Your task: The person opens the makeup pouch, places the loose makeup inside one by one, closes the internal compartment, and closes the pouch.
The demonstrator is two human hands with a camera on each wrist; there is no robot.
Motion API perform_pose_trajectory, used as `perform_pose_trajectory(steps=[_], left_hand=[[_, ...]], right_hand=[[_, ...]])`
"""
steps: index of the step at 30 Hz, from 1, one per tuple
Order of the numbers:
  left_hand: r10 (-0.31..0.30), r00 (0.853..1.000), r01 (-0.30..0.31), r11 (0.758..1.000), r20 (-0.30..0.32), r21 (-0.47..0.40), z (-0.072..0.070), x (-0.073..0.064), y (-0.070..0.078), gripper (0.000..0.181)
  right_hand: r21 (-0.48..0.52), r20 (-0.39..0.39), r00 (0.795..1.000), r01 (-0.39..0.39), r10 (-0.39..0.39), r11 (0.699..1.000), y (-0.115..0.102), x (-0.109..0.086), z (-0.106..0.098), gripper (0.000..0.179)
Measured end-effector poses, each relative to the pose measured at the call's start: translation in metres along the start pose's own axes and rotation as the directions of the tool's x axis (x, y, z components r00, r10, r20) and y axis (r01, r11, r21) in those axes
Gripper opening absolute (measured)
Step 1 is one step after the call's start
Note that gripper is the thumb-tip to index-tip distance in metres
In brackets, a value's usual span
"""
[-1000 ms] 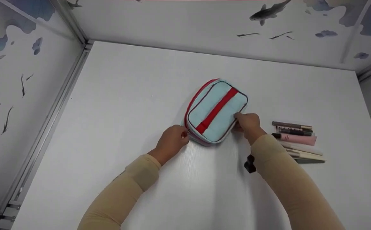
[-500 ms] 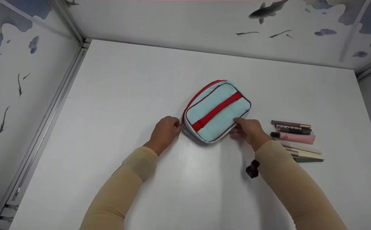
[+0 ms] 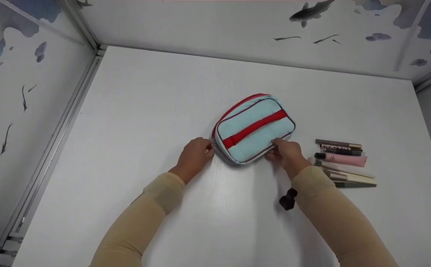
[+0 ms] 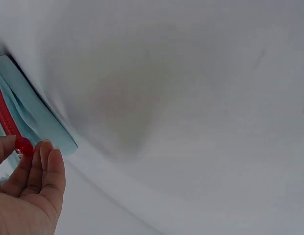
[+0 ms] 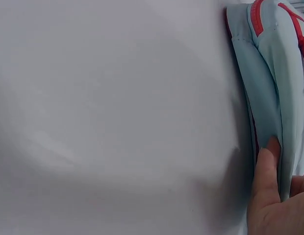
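A light-blue zip pouch (image 3: 254, 128) with a red strap and dark piping lies aslant near the middle of the table. At its lower left corner, my left hand (image 3: 197, 154) pinches the red end of the zipper (image 4: 23, 146) between thumb and fingers, as the left wrist view shows. My right hand (image 3: 288, 152) grips the pouch's near right edge, thumb on top and fingers underneath. From the right wrist, the pouch's padded side (image 5: 262, 78) shows, with the fingers (image 5: 268, 169) pressed against it. The zip along the far side shows red and looks closed.
Right of the right hand lie several slim cosmetics: a brown pencil (image 3: 338, 144), a pink tube (image 3: 343, 160), pale brushes (image 3: 352, 178) and a dark green stick (image 3: 356, 184). A black device (image 3: 288, 200) hangs at the right wrist. Patterned walls border the white table (image 3: 145, 92).
The pouch has turned clockwise and its right end has shifted rightward. My left hand has moved slightly left with the corner; my right hand keeps its grip at the edge.
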State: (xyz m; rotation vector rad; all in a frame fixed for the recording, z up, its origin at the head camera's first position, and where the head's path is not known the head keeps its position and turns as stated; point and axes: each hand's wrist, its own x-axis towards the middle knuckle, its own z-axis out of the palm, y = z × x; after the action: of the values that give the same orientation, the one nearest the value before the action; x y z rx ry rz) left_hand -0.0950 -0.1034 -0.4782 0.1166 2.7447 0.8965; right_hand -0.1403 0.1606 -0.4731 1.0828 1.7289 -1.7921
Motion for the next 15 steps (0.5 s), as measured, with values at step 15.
perform_pose_trajectory(steps=[15], left_hand=[[0.074, 0.996, -0.077, 0.994, -0.044, -0.071, 0.029, -0.024, 0.02, 0.012]], right_hand=[[0.048, -0.085, 0.996, 0.02, -0.016, 0.999, -0.001, -0.004, 0.008, 0.039]])
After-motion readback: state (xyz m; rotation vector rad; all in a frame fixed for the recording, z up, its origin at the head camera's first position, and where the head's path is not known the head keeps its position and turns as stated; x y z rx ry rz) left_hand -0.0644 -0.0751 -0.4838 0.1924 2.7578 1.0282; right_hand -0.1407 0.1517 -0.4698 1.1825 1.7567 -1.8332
